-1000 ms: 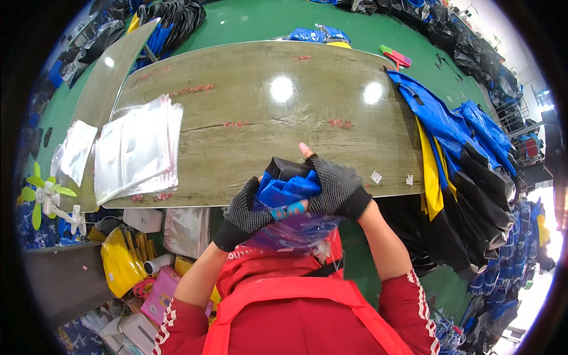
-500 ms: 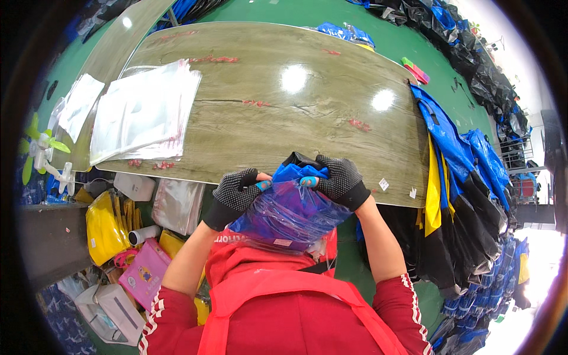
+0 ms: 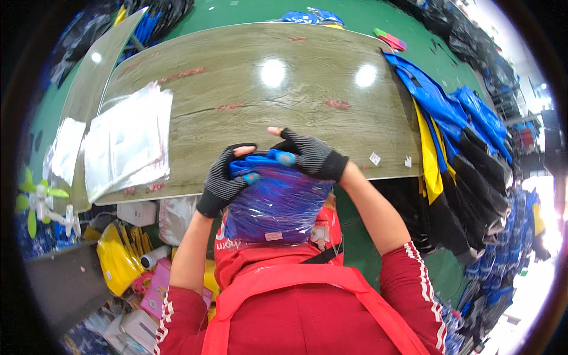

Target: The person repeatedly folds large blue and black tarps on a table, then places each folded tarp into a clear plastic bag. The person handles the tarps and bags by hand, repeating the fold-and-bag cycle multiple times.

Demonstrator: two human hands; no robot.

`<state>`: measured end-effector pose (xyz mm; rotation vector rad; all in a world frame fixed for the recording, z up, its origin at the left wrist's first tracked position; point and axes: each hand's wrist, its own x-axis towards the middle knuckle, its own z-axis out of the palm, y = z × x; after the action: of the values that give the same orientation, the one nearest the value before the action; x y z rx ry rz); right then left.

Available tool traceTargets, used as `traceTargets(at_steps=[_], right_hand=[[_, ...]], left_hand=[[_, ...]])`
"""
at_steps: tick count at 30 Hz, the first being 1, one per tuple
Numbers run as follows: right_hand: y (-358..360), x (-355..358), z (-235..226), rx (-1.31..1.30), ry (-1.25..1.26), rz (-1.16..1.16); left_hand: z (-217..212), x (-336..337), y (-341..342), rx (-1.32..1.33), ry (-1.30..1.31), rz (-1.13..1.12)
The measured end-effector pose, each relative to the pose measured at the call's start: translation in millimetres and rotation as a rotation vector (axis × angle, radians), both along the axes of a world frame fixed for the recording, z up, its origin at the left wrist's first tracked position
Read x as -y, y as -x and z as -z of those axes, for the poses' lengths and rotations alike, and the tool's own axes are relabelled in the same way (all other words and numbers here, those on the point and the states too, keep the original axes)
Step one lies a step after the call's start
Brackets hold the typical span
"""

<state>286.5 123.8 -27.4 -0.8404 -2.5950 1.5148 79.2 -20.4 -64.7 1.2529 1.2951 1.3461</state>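
Observation:
A clear plastic bag packed with folded blue fabric rests against my red apron at the table's near edge. A small white label sits low on its front. My left hand, in a black dotted fingerless glove, is closed on the bag's upper left side, thumb in front. At the upper right corner is my right hand, gloved alike, its thumb against the blue fabric and a bare fingertip stretched out beyond it. The fingers behind the bag are partly hidden.
A wood-patterned table spans the front. Clear plastic bags lie stacked on its left. Blue, black and yellow garments hang over its right edge. At the lower left are a green-bladed fan and yellow packages.
My right hand has shifted up and left, its fingers spreading from a pinch at the bag's top. The left hand has moved lower along the bag's side. The view has shifted slightly.

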Motion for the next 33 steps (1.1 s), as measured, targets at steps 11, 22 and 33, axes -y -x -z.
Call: traceTargets(at_steps=[11,22,33], right_hand=[[-40,27,39,-0.653,0.028,0.512],[-65,28,45,-0.687,0.415,0.565],[-42,46,34,-0.645,0.175,0.92]], left_hand=[[22,2,4,-0.064,-0.074,-0.365],[23,9,-3,-0.127,-0.002,-0.394],[-7,-5,-11,0.144,0.11,-0.418]])
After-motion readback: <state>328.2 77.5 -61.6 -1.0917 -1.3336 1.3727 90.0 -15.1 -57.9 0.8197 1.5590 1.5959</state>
